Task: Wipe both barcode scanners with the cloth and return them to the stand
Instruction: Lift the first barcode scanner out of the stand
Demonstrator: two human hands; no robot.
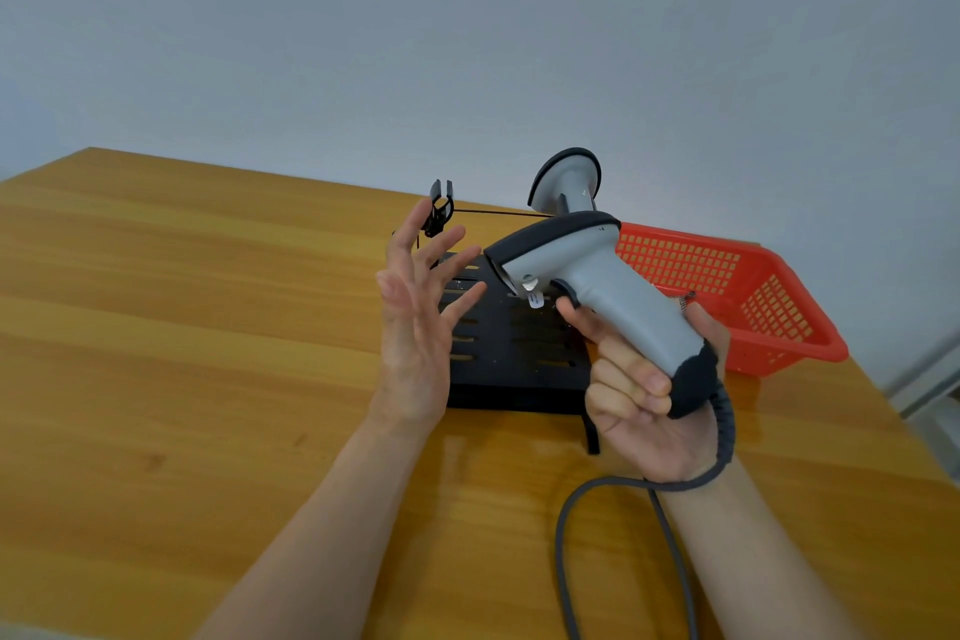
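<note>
My right hand grips the handle of a grey and black barcode scanner, held up above the black slotted stand with its head pointing left. Its grey cable curls down past my wrist. My left hand hovers beside the scanner's head with fingers spread, palm facing it, holding nothing. A second grey scanner sits upright at the back of the stand. An empty black holder clip stands at the stand's back left. No cloth is in view.
A red plastic basket sits on the wooden table right of the stand. A pale wall rises behind the table's far edge. The table's right edge runs close past the basket.
</note>
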